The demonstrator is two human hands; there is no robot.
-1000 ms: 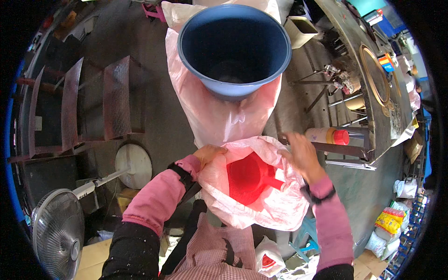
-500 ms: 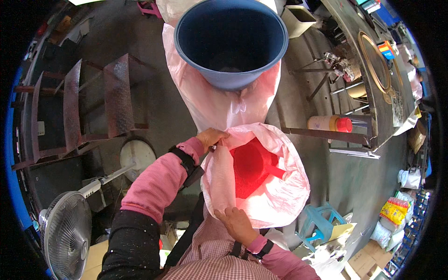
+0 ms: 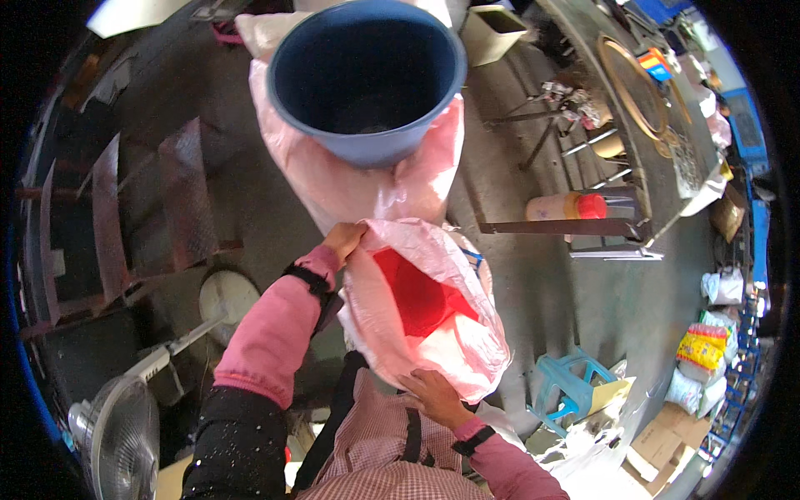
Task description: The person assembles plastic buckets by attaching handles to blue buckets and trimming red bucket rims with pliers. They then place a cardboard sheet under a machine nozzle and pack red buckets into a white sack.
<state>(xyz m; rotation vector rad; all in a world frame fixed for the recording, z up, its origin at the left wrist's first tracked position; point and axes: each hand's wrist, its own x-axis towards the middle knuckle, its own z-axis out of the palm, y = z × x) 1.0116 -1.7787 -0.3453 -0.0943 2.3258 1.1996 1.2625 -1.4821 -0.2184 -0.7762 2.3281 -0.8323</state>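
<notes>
A pale pink woven sack (image 3: 467, 358) stands upright before me with its mouth held wide. My left hand (image 3: 346, 240) is closed on the far left of its rim, the fingers folded over the cloth. On the near edge, my right hand (image 3: 435, 396) pinches the rim. Down inside lies something bright red (image 3: 408, 292), perhaps a scoop or a vessel; its full shape is hidden by the sack's wall. Just beyond, a large blue-grey tub (image 3: 367, 75) sits on another, tied pink sack (image 3: 333, 187). The tub's visible inside is dark.
Rusty metal steps (image 3: 187, 196) and a standing fan (image 3: 125, 437) are to the left. On the right are a workbench (image 3: 621, 125), a clear bottle with a red lid (image 3: 567, 207) and a light blue plastic stool (image 3: 571, 379). Bags and cardboard (image 3: 667, 442) lie farther right.
The view has shifted, so the surroundings slide left. The sack's far right rim has folded inward and its mouth has narrowed, covering the red handle-like part seen before. Both hands keep hold.
</notes>
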